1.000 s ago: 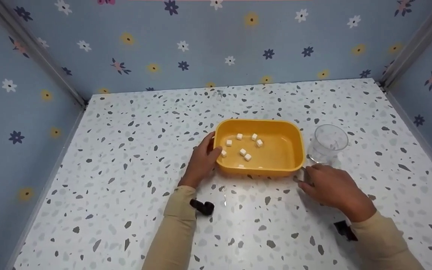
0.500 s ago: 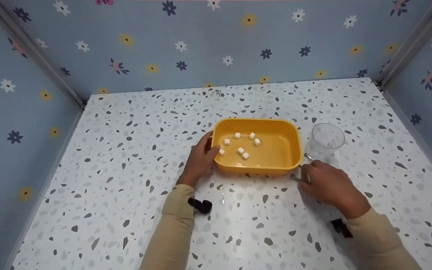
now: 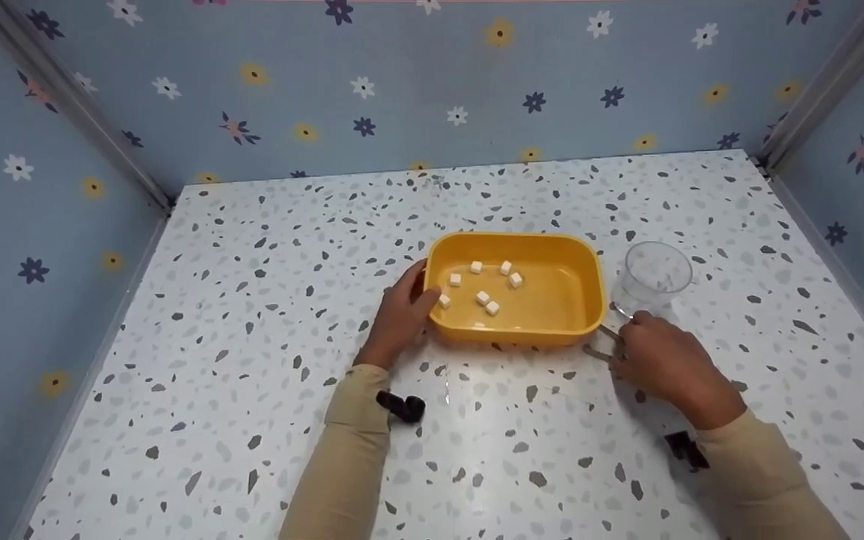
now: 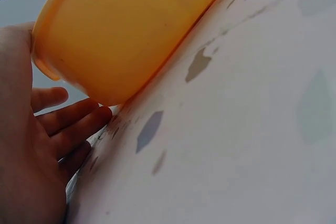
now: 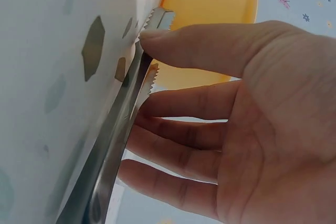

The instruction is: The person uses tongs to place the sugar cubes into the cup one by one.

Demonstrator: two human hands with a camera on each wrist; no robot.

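In the head view a yellow plastic basin point(image 3: 552, 300) stands on the speckled table with several small white cubes point(image 3: 483, 298) in it. My left hand point(image 3: 400, 319) holds its left end, thumb at the rim and fingers along the outside wall. The left wrist view shows those fingers under the rim of the basin point(image 4: 126, 30). Beside the near right corner, my right hand point(image 3: 668, 365) holds metal tongs point(image 5: 118, 124) between thumb and fingers, low over the table. Their serrated ends point towards the basin; part of them is hidden by the hand.
A clear glass cup point(image 3: 658, 274) stands right of the basin, just beyond my right hand; what lies inside is hard to make out. Flower-patterned blue walls point(image 3: 417, 82) enclose the table point(image 3: 274, 285) at the back and both sides.
My right hand has shifted slightly away from the basin's corner, and more of the tongs shows past the fingers. My left hand stays on the basin; the cubes keep their places.
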